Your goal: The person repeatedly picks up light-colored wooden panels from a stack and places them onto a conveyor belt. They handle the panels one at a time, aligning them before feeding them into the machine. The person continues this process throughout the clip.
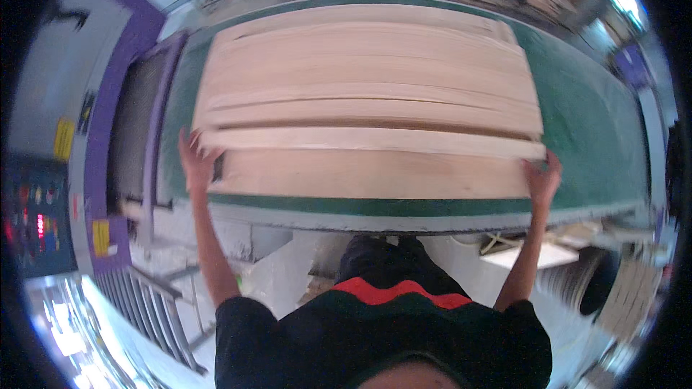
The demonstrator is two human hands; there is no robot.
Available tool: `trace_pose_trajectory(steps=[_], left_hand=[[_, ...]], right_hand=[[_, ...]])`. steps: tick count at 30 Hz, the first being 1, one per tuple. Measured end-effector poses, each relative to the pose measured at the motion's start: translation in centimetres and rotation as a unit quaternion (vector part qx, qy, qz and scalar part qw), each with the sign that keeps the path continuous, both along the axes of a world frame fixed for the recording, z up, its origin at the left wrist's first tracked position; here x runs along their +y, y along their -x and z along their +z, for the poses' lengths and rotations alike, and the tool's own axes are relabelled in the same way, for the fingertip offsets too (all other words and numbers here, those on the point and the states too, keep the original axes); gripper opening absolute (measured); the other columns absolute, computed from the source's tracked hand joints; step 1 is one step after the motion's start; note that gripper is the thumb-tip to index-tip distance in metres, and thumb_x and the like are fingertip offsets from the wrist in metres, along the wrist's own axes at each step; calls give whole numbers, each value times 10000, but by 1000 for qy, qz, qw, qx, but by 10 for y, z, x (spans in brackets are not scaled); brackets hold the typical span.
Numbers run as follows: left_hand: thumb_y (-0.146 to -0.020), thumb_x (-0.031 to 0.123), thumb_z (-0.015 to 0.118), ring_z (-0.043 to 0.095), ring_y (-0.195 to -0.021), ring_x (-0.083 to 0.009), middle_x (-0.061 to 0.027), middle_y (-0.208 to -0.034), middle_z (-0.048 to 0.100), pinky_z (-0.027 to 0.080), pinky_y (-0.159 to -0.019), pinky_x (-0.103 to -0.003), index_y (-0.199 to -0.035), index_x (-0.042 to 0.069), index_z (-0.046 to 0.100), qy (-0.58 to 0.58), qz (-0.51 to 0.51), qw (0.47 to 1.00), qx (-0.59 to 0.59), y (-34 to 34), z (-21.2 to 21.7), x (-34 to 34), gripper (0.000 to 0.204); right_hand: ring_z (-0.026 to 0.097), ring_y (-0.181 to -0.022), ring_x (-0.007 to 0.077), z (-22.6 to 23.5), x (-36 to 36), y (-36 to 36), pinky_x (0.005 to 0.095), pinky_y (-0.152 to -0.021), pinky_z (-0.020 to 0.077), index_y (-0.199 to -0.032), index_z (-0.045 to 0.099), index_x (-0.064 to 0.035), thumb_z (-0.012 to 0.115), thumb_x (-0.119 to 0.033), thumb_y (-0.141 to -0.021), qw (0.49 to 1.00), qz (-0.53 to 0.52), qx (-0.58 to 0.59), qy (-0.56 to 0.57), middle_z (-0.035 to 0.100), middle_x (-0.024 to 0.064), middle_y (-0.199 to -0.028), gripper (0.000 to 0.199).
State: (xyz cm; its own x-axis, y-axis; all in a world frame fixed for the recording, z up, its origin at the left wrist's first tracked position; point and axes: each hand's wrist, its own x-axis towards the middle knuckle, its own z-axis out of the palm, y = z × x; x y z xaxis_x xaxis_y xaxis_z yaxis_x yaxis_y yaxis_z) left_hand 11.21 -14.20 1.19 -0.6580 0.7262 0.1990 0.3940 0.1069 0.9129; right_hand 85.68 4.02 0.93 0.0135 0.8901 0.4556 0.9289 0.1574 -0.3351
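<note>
A long, pale wooden board (375, 139) spans the space between my hands, its near edge a little above a wider board (375, 173). My left hand (196, 160) grips its left end, thumb on the wood and fingers along the outer side. At the opposite end, my right hand (543, 176) is closed round the board's corner. Beyond it several more pale boards (367, 61) lie side by side, with a dark gap just behind the held one. Motion blurs the hands slightly.
The boards lie on a green belt surface (587, 130). A purple-framed machine (155, 122) stands at the left, with a control panel (40, 220) showing red lit digits. A metal railing (148, 310) is at lower left; a round black-rimmed object (584, 281) sits lower right.
</note>
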Motion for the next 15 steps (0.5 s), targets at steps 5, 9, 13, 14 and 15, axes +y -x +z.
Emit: trace_pose_trajectory(steps=[5, 9, 13, 14, 15], left_hand=[[-703, 0, 787, 474, -1212, -222, -178, -1373, 447, 397, -1036, -342, -1424, -39, 313, 37, -88, 995, 17, 18, -14, -9, 864], [-713, 45, 805, 487, -1194, -218, -187, -1351, 462, 415, -1013, -337, -1412, -39, 338, 108, -92, 986, 83, 36, -11, 16, 845], [-726, 68, 802, 511, -1163, -216, -175, -1325, 488, 428, -994, -335, -1417, -42, 332, 122, -96, 984, 90, 32, -9, 24, 842], [-723, 57, 796, 515, -1157, -215, -168, -1319, 494, 430, -992, -334, -1415, -42, 336, 103, -106, 987, 65, 26, -2, 26, 837], [-719, 46, 791, 520, -1151, -214, -161, -1314, 500, 431, -991, -332, -1412, -42, 340, 83, -116, 989, 40, 20, 5, 28, 831]], right_hand=[[521, -1087, 355, 11, 12, 30, 445, -940, 408, -1259, 505, -20, 849, -298, -594, 999, -26, -14, -14, 588, 161, -1144, 798], [519, -1086, 346, 10, 33, 40, 446, -932, 393, -1263, 497, -41, 830, -325, -613, 998, -58, -16, -1, 589, 146, -1141, 784], [525, -1074, 332, 5, 29, 34, 449, -900, 403, -1251, 500, -31, 817, -344, -632, 997, -65, -34, 24, 590, 138, -1140, 762], [525, -1068, 337, 4, 29, 34, 458, -905, 403, -1246, 507, -32, 808, -375, -633, 997, -66, -32, 24, 593, 137, -1122, 764], [524, -1062, 342, 3, 25, 33, 467, -911, 403, -1242, 515, -33, 800, -407, -635, 997, -67, -30, 24, 596, 136, -1105, 768]])
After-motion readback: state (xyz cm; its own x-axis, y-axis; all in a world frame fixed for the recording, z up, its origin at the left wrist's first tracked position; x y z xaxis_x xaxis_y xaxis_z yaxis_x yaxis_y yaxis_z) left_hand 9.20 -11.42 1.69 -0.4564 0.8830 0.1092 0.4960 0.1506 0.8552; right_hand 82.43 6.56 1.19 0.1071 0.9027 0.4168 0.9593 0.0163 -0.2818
